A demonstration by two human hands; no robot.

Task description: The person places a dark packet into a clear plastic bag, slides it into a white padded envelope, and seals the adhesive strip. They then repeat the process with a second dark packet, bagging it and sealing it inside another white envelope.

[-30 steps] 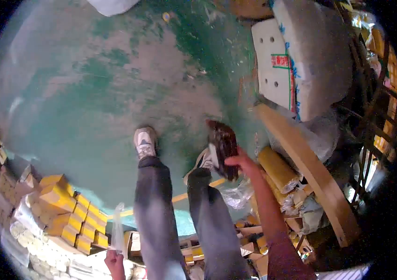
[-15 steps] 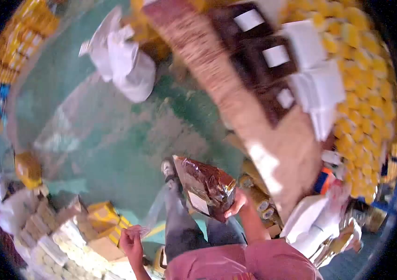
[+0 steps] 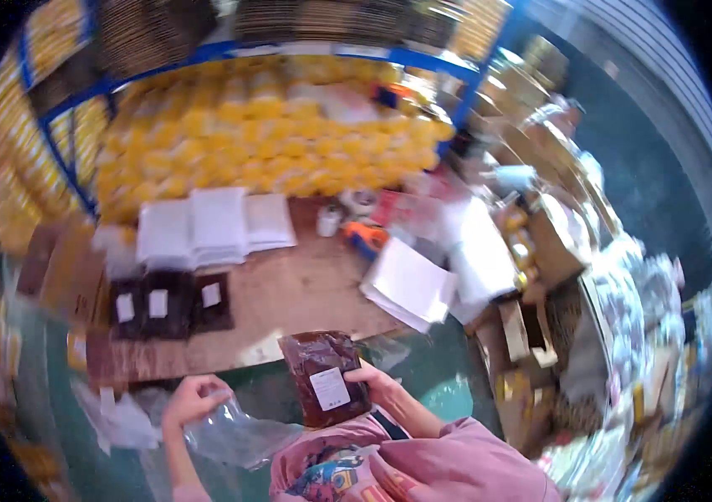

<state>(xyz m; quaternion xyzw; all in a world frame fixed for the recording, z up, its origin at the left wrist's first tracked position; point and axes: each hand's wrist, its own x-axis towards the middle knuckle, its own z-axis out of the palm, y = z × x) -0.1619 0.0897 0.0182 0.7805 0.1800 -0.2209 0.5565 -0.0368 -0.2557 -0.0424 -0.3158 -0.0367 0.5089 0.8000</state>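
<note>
My right hand (image 3: 374, 381) grips the right edge of a dark red-brown plastic packet (image 3: 301, 361), thumb over its front, with a white printed label (image 3: 330, 389) facing me. Pinched in my left hand (image 3: 194, 400) is the top of a clear plastic bag (image 3: 239, 435), which hangs limp across my front. Beyond the hands stands a worktable (image 3: 276, 289). Dark labelled packets (image 3: 166, 305) lie at its left front. Behind them are stacks of white paper (image 3: 219, 226), and another white stack (image 3: 408, 283) rests at the right end.
An orange and blue tape dispenser (image 3: 366, 238) and a white roll (image 3: 328, 220) sit on the table. Behind it, yellow-ended rolls (image 3: 230, 142) fill a blue-framed rack (image 3: 276, 52). Open cardboard boxes (image 3: 544, 238) and bagged goods crowd the right. A white sack (image 3: 117, 418) lies at lower left.
My view has swung from the green floor to face the table and rack. The packet has turned so its label faces me. Both hands keep what they hold.
</note>
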